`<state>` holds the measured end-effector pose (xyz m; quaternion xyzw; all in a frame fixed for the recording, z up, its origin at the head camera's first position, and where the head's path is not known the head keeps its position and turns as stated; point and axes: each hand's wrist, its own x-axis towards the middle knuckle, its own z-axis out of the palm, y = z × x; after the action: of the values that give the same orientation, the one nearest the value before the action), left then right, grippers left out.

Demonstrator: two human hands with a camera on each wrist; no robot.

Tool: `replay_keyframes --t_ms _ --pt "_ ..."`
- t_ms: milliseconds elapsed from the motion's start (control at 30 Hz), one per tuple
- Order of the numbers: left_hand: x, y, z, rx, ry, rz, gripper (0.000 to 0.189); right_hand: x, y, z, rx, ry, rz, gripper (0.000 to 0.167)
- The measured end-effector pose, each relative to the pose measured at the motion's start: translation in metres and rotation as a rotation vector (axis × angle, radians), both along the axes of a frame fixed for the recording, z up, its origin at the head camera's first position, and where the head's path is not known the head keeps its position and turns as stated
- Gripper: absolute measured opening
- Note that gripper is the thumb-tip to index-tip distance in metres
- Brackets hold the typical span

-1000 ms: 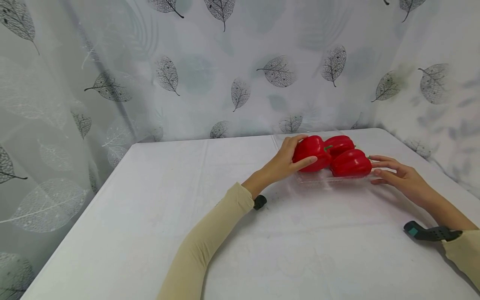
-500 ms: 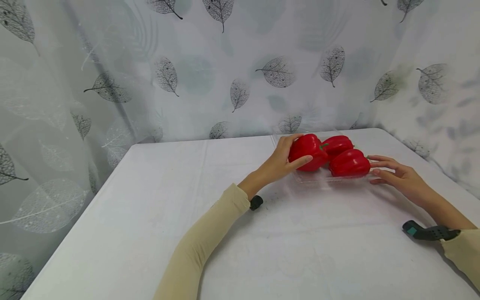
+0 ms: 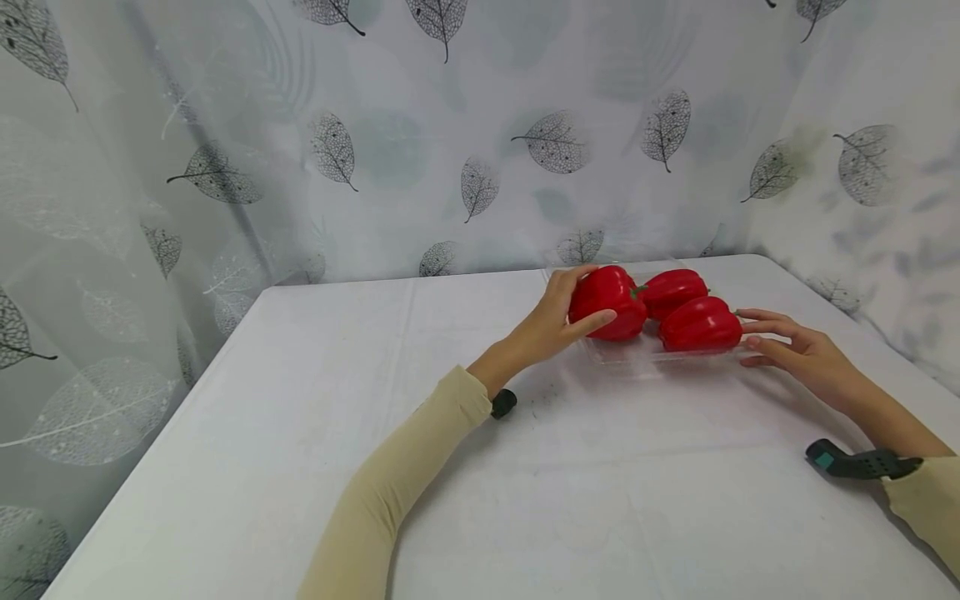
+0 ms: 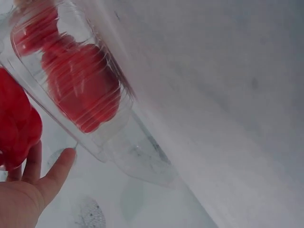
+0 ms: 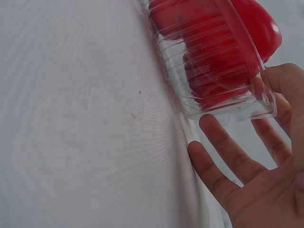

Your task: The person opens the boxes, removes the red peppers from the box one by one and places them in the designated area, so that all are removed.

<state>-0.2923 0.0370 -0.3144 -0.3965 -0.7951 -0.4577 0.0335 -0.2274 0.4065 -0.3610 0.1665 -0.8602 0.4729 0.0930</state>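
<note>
My left hand [image 3: 542, 325] grips a red bell pepper [image 3: 609, 302] with a green stem, thumb in front and fingers behind. Two more red bell peppers lie in a clear plastic container [image 3: 637, 357]: one at the back [image 3: 675, 292], one in front [image 3: 701, 325]. In the left wrist view the gripped bell pepper [image 4: 16, 121] is above the container's rim, and peppers show through the ribbed wall. My right hand [image 3: 806, 358] is at the container's right end, fingers spread and loosely bent. In the right wrist view its thumb lies by the container's corner [image 5: 263, 102]; contact is hard to tell.
The white-covered table [image 3: 300, 433] stretches left and forward of the container. Behind it hangs a pale curtain [image 3: 405, 142] printed with leaves. A dark band [image 3: 862, 462] sits on my right wrist.
My left hand has moved slightly left with the bell pepper, opening a wider gap to the other two. The right hand and the container stay in place.
</note>
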Motion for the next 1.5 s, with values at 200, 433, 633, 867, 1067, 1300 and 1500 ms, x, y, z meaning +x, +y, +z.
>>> replay_keyframes --t_ms 200,433,633,867,1067,1300,1500 --pt "-0.003 -0.009 0.000 -0.011 0.000 -0.002 0.068 0.002 0.001 0.000 -0.004 0.006 0.036 0.033" --pt "-0.010 -0.022 -0.001 -0.019 0.008 0.016 0.068 0.002 0.001 0.001 0.012 0.002 0.012 0.031" --pt "-0.014 -0.027 -0.002 -0.014 -0.019 0.019 0.069 0.000 0.001 0.000 0.006 -0.011 0.003 0.033" --pt "-0.017 -0.030 -0.002 -0.008 -0.031 0.024 0.068 0.001 0.001 0.002 0.013 -0.005 0.001 0.032" --pt "-0.018 -0.034 -0.002 -0.005 -0.035 0.038 0.069 -0.001 0.002 0.001 0.011 -0.006 -0.001 0.031" --pt "-0.020 -0.039 -0.002 0.006 -0.046 0.048 0.069 -0.001 0.002 0.001 0.006 -0.017 -0.008 0.032" --pt "-0.021 -0.042 -0.002 0.009 -0.059 0.066 0.070 0.000 0.001 0.001 0.000 -0.015 0.000 0.033"
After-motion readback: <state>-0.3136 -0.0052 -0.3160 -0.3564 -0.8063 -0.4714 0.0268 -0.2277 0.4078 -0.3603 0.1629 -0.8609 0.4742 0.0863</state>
